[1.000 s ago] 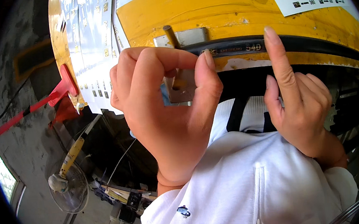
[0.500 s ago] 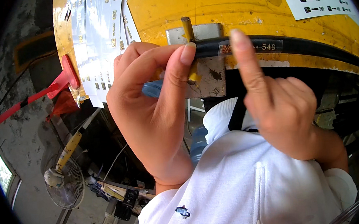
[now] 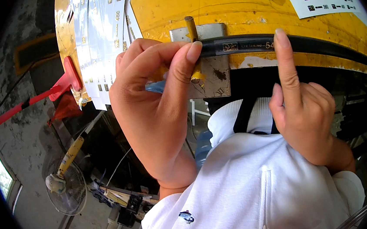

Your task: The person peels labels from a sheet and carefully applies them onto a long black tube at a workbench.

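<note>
A black hose (image 3: 334, 44) runs from the middle to the right along the near edge of the yellow table (image 3: 213, 3). My left hand (image 3: 157, 86) pinches its left end between thumb and fingers, beside a yellow peg (image 3: 191, 28) on a metal plate (image 3: 218, 83). A clear label strip (image 3: 247, 45) with gold print lies along the hose. Above it, my right hand (image 3: 307, 112) points with its index finger stretched out; that fingertip rests on the hose and covers the strip's right part. The other fingers are curled, and nothing is in that hand.
Long white label sheets (image 3: 98, 43) hang over the table's left side, and more printed sheets (image 3: 322, 4) lie at the far right. A red handle (image 3: 65, 81) stands by the left edge. Below left is a fan (image 3: 65, 186).
My right index finger has moved right along the label strip. The strip now lies flat on the hose and looks shifted left. My left hand keeps its pinch.
</note>
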Demonstrator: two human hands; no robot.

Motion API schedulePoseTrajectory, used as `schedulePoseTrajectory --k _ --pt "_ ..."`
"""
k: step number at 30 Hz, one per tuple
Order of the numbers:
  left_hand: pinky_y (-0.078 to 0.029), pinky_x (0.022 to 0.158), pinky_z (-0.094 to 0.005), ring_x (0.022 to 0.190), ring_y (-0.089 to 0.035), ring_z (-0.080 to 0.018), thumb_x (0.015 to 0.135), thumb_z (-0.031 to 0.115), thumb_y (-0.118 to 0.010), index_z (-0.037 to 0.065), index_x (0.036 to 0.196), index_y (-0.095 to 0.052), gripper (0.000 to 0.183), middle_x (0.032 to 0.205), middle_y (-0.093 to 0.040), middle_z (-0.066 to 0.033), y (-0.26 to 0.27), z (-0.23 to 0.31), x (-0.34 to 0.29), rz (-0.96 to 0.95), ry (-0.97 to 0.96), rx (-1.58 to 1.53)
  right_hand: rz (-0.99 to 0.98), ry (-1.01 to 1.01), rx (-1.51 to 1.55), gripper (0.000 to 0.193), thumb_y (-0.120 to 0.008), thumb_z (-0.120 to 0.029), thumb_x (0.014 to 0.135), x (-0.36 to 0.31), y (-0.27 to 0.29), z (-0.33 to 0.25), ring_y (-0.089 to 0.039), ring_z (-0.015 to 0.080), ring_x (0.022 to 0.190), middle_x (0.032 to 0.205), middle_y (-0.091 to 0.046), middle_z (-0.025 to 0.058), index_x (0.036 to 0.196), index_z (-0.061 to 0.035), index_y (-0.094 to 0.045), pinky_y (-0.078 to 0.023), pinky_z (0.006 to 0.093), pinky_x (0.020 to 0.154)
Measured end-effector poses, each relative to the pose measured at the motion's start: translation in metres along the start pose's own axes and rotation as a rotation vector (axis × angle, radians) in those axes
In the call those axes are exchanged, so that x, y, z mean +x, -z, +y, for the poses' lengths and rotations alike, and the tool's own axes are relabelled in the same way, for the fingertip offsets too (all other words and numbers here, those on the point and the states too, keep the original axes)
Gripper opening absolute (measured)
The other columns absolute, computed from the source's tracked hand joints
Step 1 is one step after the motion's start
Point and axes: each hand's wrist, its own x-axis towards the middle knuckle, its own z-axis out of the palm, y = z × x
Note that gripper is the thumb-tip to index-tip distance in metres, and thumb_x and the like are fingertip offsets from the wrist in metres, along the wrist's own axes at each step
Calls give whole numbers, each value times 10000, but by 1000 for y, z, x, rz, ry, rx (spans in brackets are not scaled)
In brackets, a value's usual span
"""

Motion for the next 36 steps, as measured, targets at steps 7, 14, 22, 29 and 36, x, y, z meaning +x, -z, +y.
schedulePoseTrajectory --k 7,14,22,29,36 --pt "-384 715 -194 772 -517 -70 893 59 -726 -56 916 -700 119 818 -611 -15 -1 0 4 -25 1 -31 75 67 -53 790 -640 -1 700 28 -12 -34 -419 114 409 512 -339 -25 1470 -62 -473 -375 285 424" --pt "-385 711 -189 769 -515 -60 901 68 -722 -46 908 -700 117 822 -611 -7 -1 -3 -2 -3 49 -59 60 -10 -135 746 -666 34 720 2 1 3 -411 112 393 509 -466 -5 1439 -102 -520 -370 261 409" --pt "-366 728 -267 766 -477 -162 828 69 -764 -20 788 -686 124 726 -591 -33 3 3 0 51 53 -44 261 -240 -337 519 -743 -25 813 -28 20 73 -464 61 538 612 -529 -37 1295 -201 -666 -408 222 510" --pt "-313 697 -274 762 -446 -180 789 139 -708 1 715 -564 212 758 -467 -72 14 46 -23 156 -249 -299 437 -234 -339 494 -767 20 752 -50 79 56 -582 125 612 873 -713 16 1224 -88 -671 -438 258 599" --pt "-372 650 -331 762 -453 -222 758 226 -796 39 680 -572 302 773 -471 -63 -70 74 -58 -177 -338 -635 982 -536 -88 298 -642 82 839 -116 92 91 -575 91 587 969 -736 113 1125 -2 -646 -438 208 516"
